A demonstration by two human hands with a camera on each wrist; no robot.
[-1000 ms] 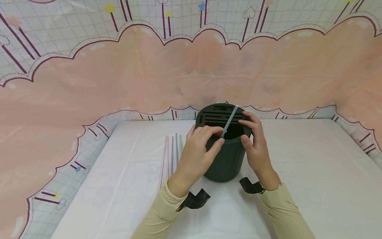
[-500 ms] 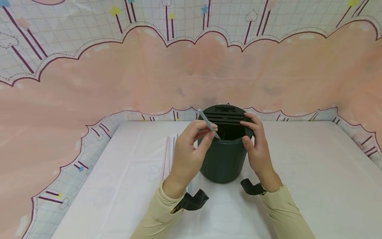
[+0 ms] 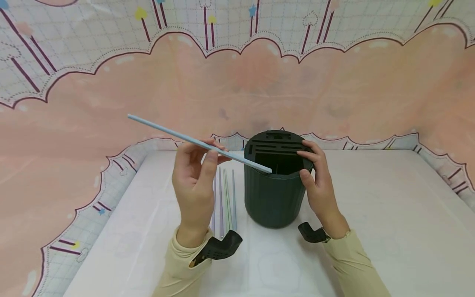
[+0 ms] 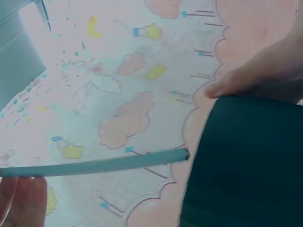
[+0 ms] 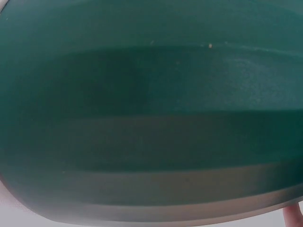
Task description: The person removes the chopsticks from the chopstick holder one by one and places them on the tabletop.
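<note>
In the head view my left hand (image 3: 194, 185) pinches a long light-blue straw (image 3: 163, 129) between thumb and fingers. The straw slants down to the right, its lower end at the near rim of a dark green bucket (image 3: 274, 202). From the left wrist, that straw (image 4: 109, 165) shows its end close to the bucket (image 4: 246, 156); contact is unclear. My right hand (image 3: 320, 185) grips the bucket's right rim, thumb toward the near side. The bucket's wall (image 5: 156, 142) fills the right wrist view. A slotted panel (image 3: 276, 142) covers the back half of the bucket's top.
Several thin straws (image 3: 227, 202) in purple, green and blue lie lengthwise on the white table (image 3: 378, 214), left of the bucket and partly behind my left hand. A patterned peach-and-white cloth (image 3: 237, 90) hangs behind the table.
My left hand has drawn the straw up and leftward out of the bucket's opening. It went from steep to nearly level, and far more of it shows. My right hand has stayed on the rim.
</note>
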